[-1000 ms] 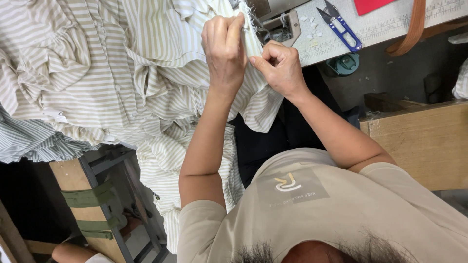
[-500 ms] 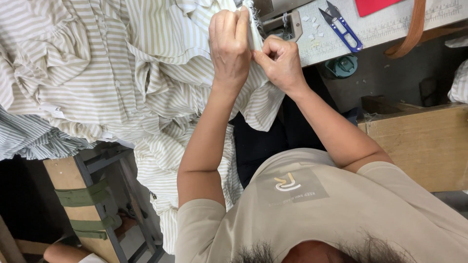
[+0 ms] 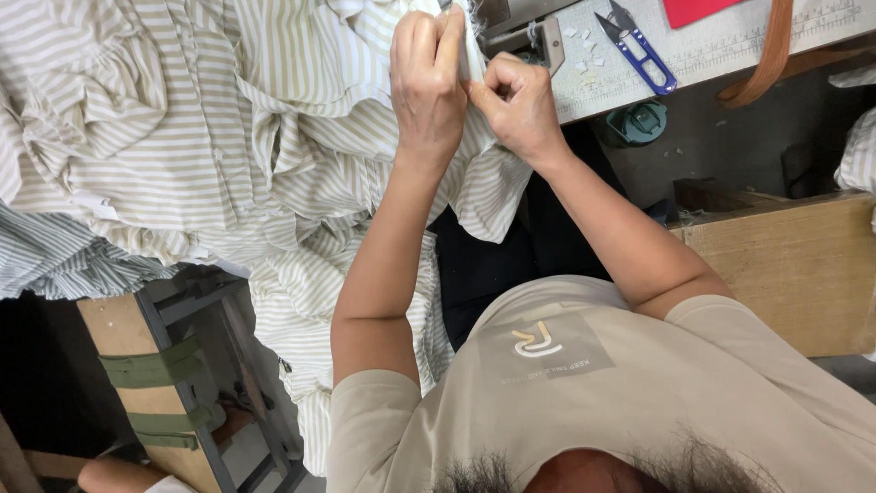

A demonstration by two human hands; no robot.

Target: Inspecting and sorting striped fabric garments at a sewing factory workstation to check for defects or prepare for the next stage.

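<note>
**A:** What's the room like from where you sit?

**B:** I'm looking down on a sewing bench. A pale work table [image 3: 730, 46] runs across the top right, with a ruler strip printed along its edge, small blue thread snips [image 3: 639, 46], a red card [image 3: 689, 9] at the corner and a brown strap [image 3: 776, 46] hanging over the side. A wooden box [image 3: 785, 265] sits lower right, and a dark metal stand [image 3: 182, 365] wrapped in green bands lower left.

**A:** And the hands?

**B:** Both are raised together at the top centre, just beside the metal part of the sewing machine [image 3: 520, 27]. My left hand [image 3: 427, 82] is curled, fingers closed over an edge of the striped cloth [image 3: 228, 119]. My right hand [image 3: 520, 110] is bunched tight, thumb and forefinger pinching the same edge. The two hands are touching, or very nearly.

**A:** Where's the rest of the cloth?

**B:** Heaped across the whole left side, and it spills down over the lap between my arms. A second, greyer striped piece [image 3: 55, 256] lies at the far left.

**A:** How far along, would you say?

**B:** Early in this seam, I'd judge. The edge is pinched and held up near the needle area, not laid flat under it. Small white scraps [image 3: 584, 55] on the table suggest some trimming is done. Whether any stitching exists on this edge, I cannot tell.
</note>
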